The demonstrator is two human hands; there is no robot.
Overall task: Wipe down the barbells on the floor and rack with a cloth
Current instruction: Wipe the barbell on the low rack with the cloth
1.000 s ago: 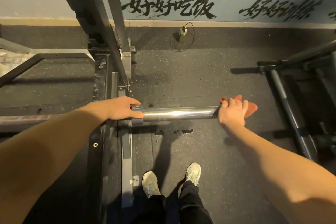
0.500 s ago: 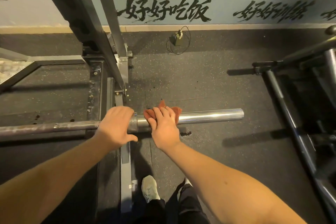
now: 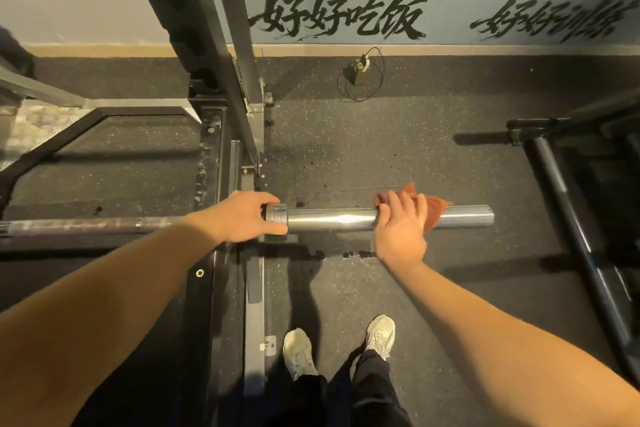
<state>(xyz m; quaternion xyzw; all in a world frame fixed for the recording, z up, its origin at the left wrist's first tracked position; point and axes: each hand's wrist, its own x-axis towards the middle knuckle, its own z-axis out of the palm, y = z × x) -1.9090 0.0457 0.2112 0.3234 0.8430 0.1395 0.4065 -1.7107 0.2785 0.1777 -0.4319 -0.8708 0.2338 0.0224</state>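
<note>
Barbell [image 3: 339, 218]: lying flat and running left to right, up off the floor [image 3: 381, 156]; showing a thin dull part on the left and a thick shiny end on the right.
Rack [image 3: 207, 62]: standing on the left, with its dark post leaning up and away; crossing the barbell near the ring where the thick end starts.
Left hand [image 3: 242, 217]: closing fingers and thumb round the barbell right at that ring, thumb on the near side.
Cloth [image 3: 437, 213]: lying over the shiny end, closer to the tip than to the ring; red-orange, bunching up and sticking out past the fingers on the far side.
Right hand [image 3: 400, 232]: lying on top of the cloth, fingers bending over it and pressing it onto the shiny end.
Space between the 2 hands: showing bare shiny metal with a bright streak of light.
Shoes [image 3: 380, 336]: 2 pale ones, standing on the speckled floor just this side of the barbell.
Black bar [image 3: 561, 201]: lying on the right, well apart from the barbell's tip.
Small box [image 3: 360, 70]: sitting by the wall [image 3: 104, 17] with a thin wire looping round it.
</note>
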